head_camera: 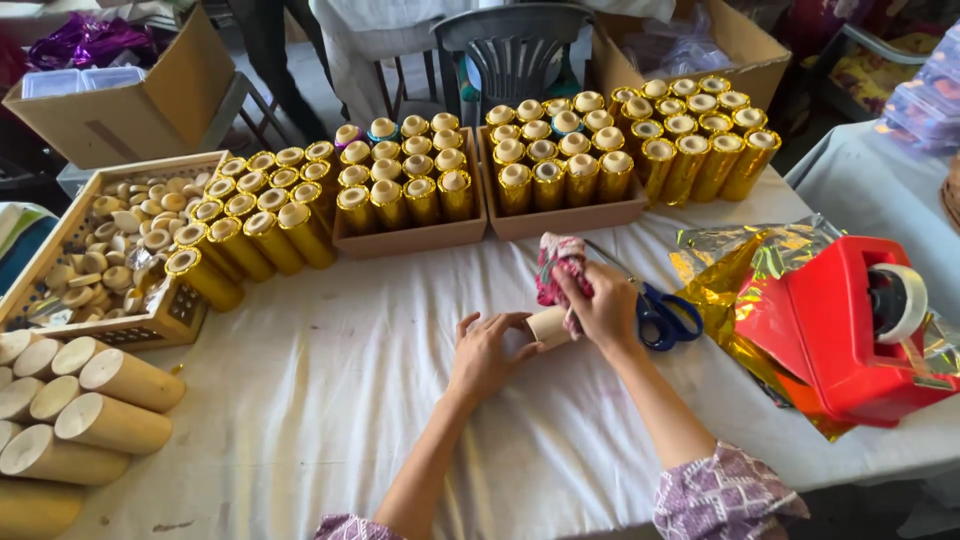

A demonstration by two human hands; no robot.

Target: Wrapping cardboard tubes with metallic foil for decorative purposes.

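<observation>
1. The left hand [487, 352] sits just below the centre of the frame, fingers curled around a short plain cardboard tube [547, 325], which it holds just above the white tablecloth [330, 400].
2. The cardboard tube lies roughly level; its long axis runs from lower left to upper right of the frame, with the far end pointing toward the right hand.
3. The right hand [603, 305], just right of centre, is closed on a bunch of red patterned cloth [558, 270]. The cloth stands up above the fingers and meets the open right end of the tube; how far it goes inside cannot be told.
4. Blue-handled scissors [665, 315] lie on the tablecloth just to the right of the right hand, partly hidden by it.
5. A red tape dispenser [835, 330] with a roll of clear tape stands at the right edge of the frame on crumpled gold foil [730, 275].
6. Across the upper part of the frame, gold-wrapped tubes [560, 160] stand in rows, several in shallow cardboard trays [410, 238].
7. Bare tubes [100, 420] lie stacked at the lower left. Above them a wooden tray [170, 320] holds small round caps.
8. A grey plastic chair [512, 45] stands at the top centre.
</observation>
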